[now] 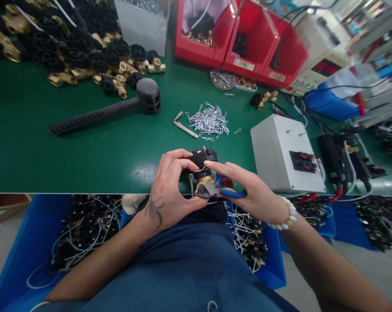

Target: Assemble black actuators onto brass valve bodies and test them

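At the table's front edge, my left hand (171, 182) is closed around a black-and-brass valve assembly (203, 161), its fingers on the black upper part. My right hand (248, 184) grips blue-handled pliers (212, 190), whose metal jaws lie across the front of the brass part. The right index finger touches the top of the black part. Whether the jaws pinch anything is hidden. Beyond the hands lies a pile of silver spring clips (210, 120), with a bent metal hex-key-like tool (184, 125) to its left.
A black mallet (147, 95) lies at left, in front of many brass valves (75, 71). Red bins (205, 54) stand behind small dishes of pins (222, 80). At right are a grey box with switches (283, 151) and a power supply (319, 65). Blue crates (27, 247) sit below.
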